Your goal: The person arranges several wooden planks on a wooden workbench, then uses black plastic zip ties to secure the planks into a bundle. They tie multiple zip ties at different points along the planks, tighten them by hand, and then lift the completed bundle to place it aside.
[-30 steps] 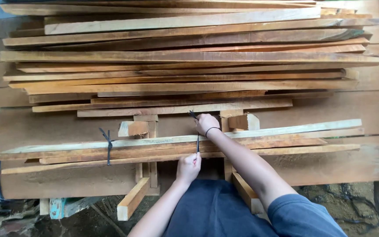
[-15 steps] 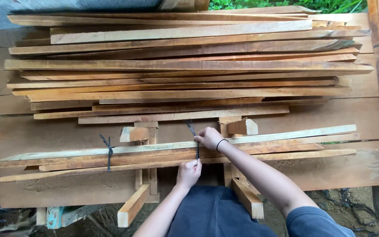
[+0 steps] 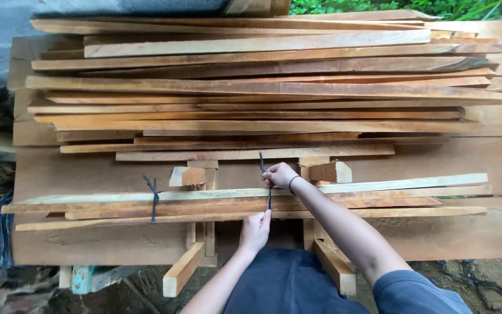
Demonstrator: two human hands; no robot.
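A small bundle of long thin wooden slats [image 3: 379,197] lies across the near part of a wooden work surface. A dark cord [image 3: 269,197] runs over the bundle at its middle. My left hand [image 3: 255,231] pinches the near end of this cord at the bundle's front edge. My right hand [image 3: 280,174], with a dark band on its wrist, grips the far end of the cord just behind the bundle. A second dark tie [image 3: 154,197] is knotted around the bundle further left.
A large loose pile of long slats [image 3: 262,93] fills the far half of the surface. Short wooden blocks [image 3: 188,176] and a block [image 3: 332,171] stand behind the bundle. Support rails [image 3: 182,270] stick out towards me underneath. Dirt ground lies below.
The view has shifted slightly, moving everything a little right and down. My right hand has drawn the cord's far end tighter over the bundle. My left hand keeps its pinch at the front.
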